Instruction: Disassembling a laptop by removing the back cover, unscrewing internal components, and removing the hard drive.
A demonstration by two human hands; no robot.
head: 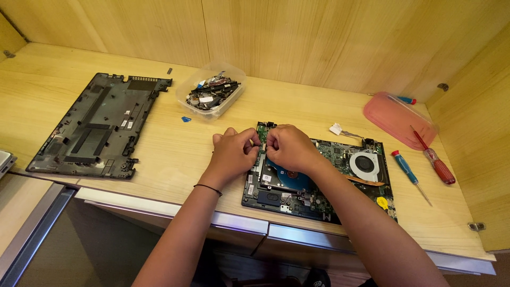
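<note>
An opened laptop base (319, 175) lies on the wooden desk (170, 154), near its front edge, with its green circuit board, round cooling fan (364, 165) and blue-labelled hard drive (289, 179) laid bare. Both hands meet over the upper left corner of the base. The left hand (234, 153), with a thin dark band on its wrist, has its fingers curled and pinched together at the left edge of the board. The right hand (287, 148) sits just beside it, touching it, fingers bent and pinching some small part there; what that part is I cannot tell, since the fingers hide it.

Well apart to the left lies the removed black bottom cover (95, 127), inside face up. Behind the hands stands a clear plastic tub (211, 91) filled with dark small parts, and a tiny blue pick (186, 119) lies near it. To the right of the base lie a blue-handled screwdriver (408, 171) and a red-handled screwdriver (433, 159), the red one's shaft reaching over the rim of a pink translucent lid (398, 119). A small white piece (336, 129) rests just behind the board
</note>
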